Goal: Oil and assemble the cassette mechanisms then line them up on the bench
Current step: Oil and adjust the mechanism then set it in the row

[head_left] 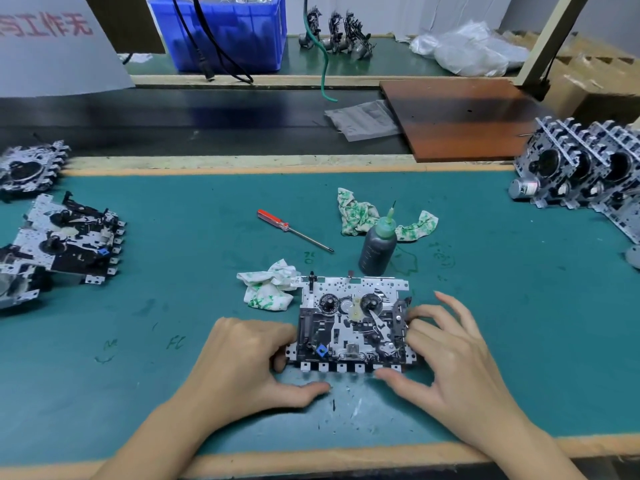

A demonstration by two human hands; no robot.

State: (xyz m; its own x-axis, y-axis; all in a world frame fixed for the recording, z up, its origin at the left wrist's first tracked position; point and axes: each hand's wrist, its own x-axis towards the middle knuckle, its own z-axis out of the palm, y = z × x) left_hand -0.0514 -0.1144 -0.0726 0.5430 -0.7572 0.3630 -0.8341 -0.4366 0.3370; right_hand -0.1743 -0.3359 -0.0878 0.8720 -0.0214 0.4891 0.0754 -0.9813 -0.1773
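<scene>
Both hands hold one cassette mechanism (351,323) flat on the green bench mat (173,258): the left hand (249,362) grips its left edge, the right hand (453,344) its right edge. The oil bottle (378,245) stands just behind; a careless lift could probably tip it.

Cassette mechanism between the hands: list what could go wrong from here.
1. The oil bottle stands upright just behind the cassette mechanism; lifting the mechanism away could knock it over and spill oil on the green mat.
2. The left hand and right hand grip only the mechanism's side edges, so it may slip or tilt.
3. The cloth touches its far left corner and could snag.
</scene>
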